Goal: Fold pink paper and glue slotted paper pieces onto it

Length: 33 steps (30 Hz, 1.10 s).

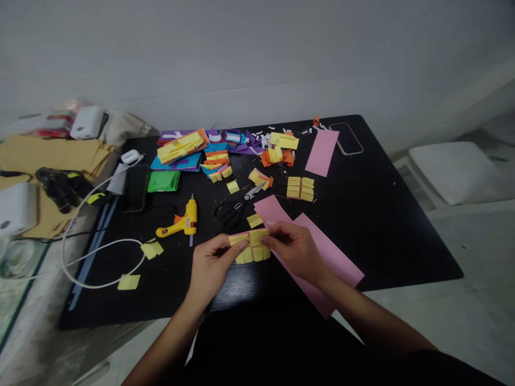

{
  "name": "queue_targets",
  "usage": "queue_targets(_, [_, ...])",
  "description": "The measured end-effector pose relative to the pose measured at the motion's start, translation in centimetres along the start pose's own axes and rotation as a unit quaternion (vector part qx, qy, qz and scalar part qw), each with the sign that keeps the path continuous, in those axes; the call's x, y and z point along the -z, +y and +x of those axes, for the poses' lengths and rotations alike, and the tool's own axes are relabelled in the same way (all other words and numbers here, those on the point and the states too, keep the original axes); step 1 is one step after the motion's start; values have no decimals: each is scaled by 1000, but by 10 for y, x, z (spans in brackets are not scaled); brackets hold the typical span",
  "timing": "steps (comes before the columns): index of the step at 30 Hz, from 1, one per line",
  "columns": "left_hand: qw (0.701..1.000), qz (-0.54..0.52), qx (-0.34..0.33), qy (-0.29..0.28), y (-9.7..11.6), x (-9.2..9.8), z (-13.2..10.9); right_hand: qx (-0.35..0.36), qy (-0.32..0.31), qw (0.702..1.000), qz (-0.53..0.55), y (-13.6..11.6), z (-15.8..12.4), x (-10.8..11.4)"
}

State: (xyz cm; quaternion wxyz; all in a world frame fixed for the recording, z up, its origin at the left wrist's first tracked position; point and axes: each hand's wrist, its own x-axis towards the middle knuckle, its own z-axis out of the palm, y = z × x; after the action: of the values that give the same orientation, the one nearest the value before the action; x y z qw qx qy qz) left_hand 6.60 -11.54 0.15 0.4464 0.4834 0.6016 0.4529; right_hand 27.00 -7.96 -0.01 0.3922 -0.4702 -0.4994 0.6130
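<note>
Head view: yellow pleated paper piece [252,245] at lower centre of frame, long axis left-right. Pinched at both ends: left hand [211,265] grip on left end, right hand [295,252] grip on right end. Held over pink paper sheet [333,257] on black worktop [382,214].

Both hands meet over the near edge of a black table [382,214]. The left hand [209,265] and right hand [295,249] pinch a yellow folded piece [252,245] between fingertips, one at each end. Pink sheets [322,246] lie under the right hand. Scissors [237,206] and a glue gun [181,222] lie just beyond. Coloured paper stacks [189,153] sit farther back; another pink strip [322,151] lies beside a phone [346,138].
</note>
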Motion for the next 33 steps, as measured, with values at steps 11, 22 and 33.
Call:
queue_targets(11, [1000,-5,22,-19,0,-2,1,-1,24,1000,-5,24,7,-15])
queue_targets(22, [998,-47,-4,-48,2,-6,-6,-54,-50,994,83,28,11,-19])
queue_targets(33, [999,-45,-25,-13,2,-5,-6,-95,-44,974,201,26,11,-14])
